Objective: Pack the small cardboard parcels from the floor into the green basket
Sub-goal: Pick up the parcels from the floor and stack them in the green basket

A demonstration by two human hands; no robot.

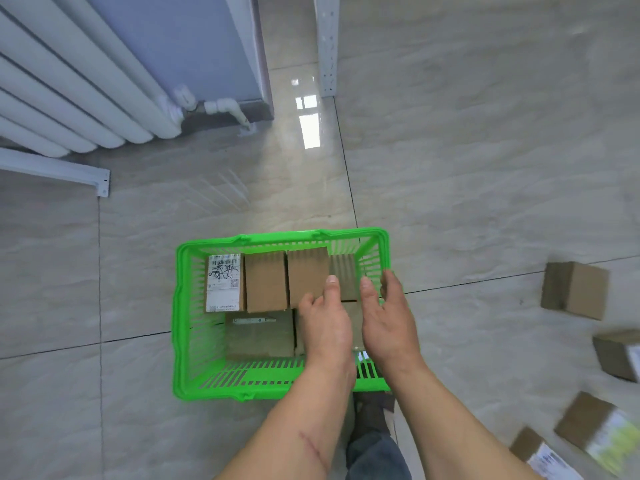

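The green basket (183, 306) stands on the tiled floor in front of me with several small cardboard parcels inside. A labelled parcel (223, 282), a plain one (266, 285) and another plain one (306, 275) stand in a row along the far side; more lie flat underneath (259, 336). My left hand (325, 323) rests over the basket, its thumb touching the third parcel's near right corner. My right hand (389, 320) hovers beside it with fingers apart, holding nothing, above a darker parcel (344, 275) at the right end.
Loose parcels lie on the floor at the right: one upright (573, 294), one at the frame edge (618, 355), two with labels near the bottom right (588, 431). A white radiator (69, 91) and metal shelf posts (327, 46) stand beyond. My shoe (372, 414) is just behind the basket.
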